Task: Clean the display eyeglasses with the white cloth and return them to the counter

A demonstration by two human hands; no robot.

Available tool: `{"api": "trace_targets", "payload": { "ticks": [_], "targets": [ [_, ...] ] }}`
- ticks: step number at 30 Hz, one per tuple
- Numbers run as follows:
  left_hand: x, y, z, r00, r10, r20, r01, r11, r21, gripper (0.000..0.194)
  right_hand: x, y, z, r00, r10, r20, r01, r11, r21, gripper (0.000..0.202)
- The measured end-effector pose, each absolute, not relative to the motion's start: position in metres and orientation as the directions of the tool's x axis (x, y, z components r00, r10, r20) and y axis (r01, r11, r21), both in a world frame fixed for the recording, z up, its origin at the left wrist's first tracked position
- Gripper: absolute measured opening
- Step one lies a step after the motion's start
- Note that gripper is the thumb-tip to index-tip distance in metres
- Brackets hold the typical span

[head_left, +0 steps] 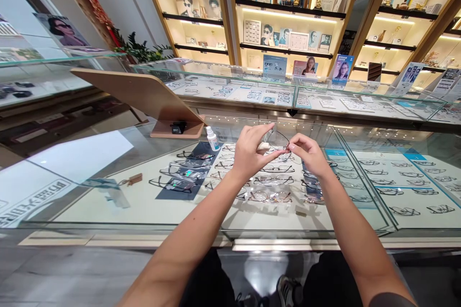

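Above the glass display counter, both hands hold one pair of thin dark-rimmed glasses (279,137). My left hand (251,149) has its thumb stretched toward the frame's hinge area, with a small whitish item (263,146), perhaps a cloth, between the fingers. My right hand (308,151) pinches the side of the frame between thumb and fingertips. The two hands almost meet at the glasses. A white bottle with a blue label (212,139) stands on the counter left of my left hand.
Rows of glasses lie inside the glass counter (201,213) beneath my forearms. A wooden-backed mirror (140,93) stands at the left. A brown key tag (135,179) lies front left. Behind are another display case (230,81) and lit shelves.
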State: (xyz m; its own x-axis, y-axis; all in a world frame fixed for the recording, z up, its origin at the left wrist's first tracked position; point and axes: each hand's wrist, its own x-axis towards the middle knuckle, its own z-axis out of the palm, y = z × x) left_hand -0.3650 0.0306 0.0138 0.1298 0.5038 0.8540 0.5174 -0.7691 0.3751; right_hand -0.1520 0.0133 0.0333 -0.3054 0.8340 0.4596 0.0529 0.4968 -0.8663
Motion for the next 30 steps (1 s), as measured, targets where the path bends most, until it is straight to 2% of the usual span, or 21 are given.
{"api": "trace_targets", "payload": {
  "ticks": [5, 10, 12, 15, 17, 20, 24, 30],
  "targets": [
    [-0.363, 0.032, 0.015, 0.101, 0.506, 0.857, 0.514, -0.764, 0.39, 0.066, -0.153, 0.012, 0.037, -0.284, 0.818, 0.5, 0.102, 0.545, -0.833, 0.047],
    [-0.362, 0.029, 0.03, -0.039, 0.449, 0.893, 0.528, -0.75, 0.399, 0.067, -0.152, 0.014, 0.048, -0.112, 0.774, 0.624, -0.009, 0.627, -0.779, 0.046],
    [-0.363, 0.028, 0.045, -0.093, 0.406, 0.909, 0.537, -0.748, 0.389, 0.067, -0.149, 0.014, 0.062, -0.146, 0.746, 0.65, -0.015, 0.656, -0.755, 0.043],
    [-0.366, 0.028, 0.076, -0.149, 0.342, 0.928, 0.531, -0.764, 0.367, 0.066, -0.144, 0.01, 0.093, -0.234, 0.686, 0.689, 0.116, 0.724, -0.68, 0.042],
    [-0.366, 0.029, 0.097, -0.176, 0.304, 0.936, 0.507, -0.787, 0.351, 0.067, -0.143, 0.007, 0.113, -0.218, 0.65, 0.728, 0.208, 0.76, -0.616, 0.046],
    [-0.361, 0.026, 0.121, -0.21, 0.262, 0.942, 0.469, -0.818, 0.333, 0.066, -0.147, 0.001, 0.134, -0.142, 0.6, 0.788, 0.248, 0.792, -0.558, 0.048],
    [-0.355, 0.019, 0.131, -0.229, 0.252, 0.94, 0.456, -0.825, 0.333, 0.061, -0.152, -0.002, 0.141, -0.069, 0.516, 0.854, 0.27, 0.833, -0.482, 0.046],
    [-0.367, 0.01, 0.133, -0.144, 0.272, 0.952, 0.502, -0.809, 0.307, 0.062, -0.147, 0.009, 0.134, -0.056, 0.373, 0.926, 0.335, 0.881, -0.334, 0.051]
  ]
}}
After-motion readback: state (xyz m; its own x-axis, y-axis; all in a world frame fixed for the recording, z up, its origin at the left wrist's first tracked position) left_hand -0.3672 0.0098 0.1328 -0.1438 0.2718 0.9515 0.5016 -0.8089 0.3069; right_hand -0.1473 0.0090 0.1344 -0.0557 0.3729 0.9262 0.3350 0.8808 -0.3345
